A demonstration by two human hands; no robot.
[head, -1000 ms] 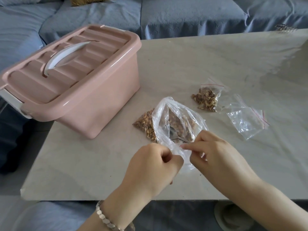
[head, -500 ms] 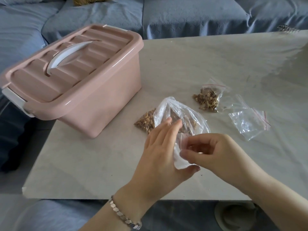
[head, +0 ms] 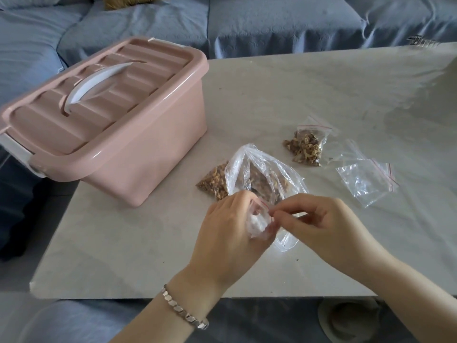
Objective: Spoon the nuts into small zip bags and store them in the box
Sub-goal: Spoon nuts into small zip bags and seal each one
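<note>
Your left grip (head: pixel 230 226) is curled round a small zip bag (head: pixel 257 221) and holds it just above the near part of the counter (head: pixel 272 90). Your right grip (head: pixel 319 219) pinches the same bag at its red-striped mouth between thumb and forefinger, with the other fingers curled under. The bag is clear and crumpled between your two grips, and whether any nuts are in it cannot be told.

Just behind your hands the large clear bag (head: pixel 262 169) lies on the counter with its mouth gaping towards you, and its near edge passes under your right grip. The nuts (head: pixel 214 181) fill its far and left parts.

Behind and to the right, apart from the large bag, a filled zip bag (head: pixel 306 147) lies flat, packed with nuts below its red stripe. Right of that lie the empty zip bags (head: pixel 366 179), overlapping one another.

The pink box (head: pixel 138 154) stands at the left of the counter, well apart from your hands. Its lid (head: pixel 148 65) is on and the white handle (head: pixel 99 82) is folded flat.

A silver bracelet (head: pixel 184 310) sits on your left wrist. A blue-covered sofa (head: pixel 272 21) runs behind the counter.
</note>
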